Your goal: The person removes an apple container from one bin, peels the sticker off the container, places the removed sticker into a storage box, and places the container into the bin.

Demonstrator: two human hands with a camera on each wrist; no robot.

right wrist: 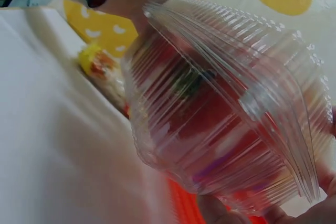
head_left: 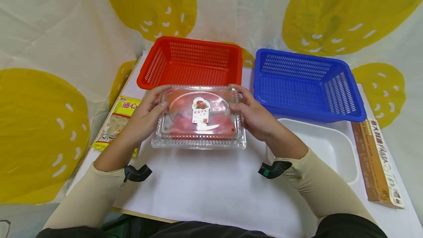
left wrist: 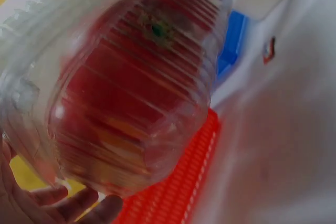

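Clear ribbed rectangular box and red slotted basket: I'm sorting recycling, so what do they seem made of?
Clear box: probably thin plastic, glossy; see-through walls, bright glints.

Red basket: likely moulded plastic, semi-gloss; even colour, regular slots, soft highlights.

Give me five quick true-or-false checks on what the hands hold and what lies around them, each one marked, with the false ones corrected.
1. The left hand and right hand both grip the clear plastic rectangular container. True.
2. In the head view, the yellow plastic food packet lies left of the container. True.
3. The container is empty. False: red contents show through its clear walls.
4. In the head view, the red plastic mesh basket stands left of the blue plastic mesh basket. True.
5. The container sits inside the blue basket. False: it is in both hands, outside that basket.
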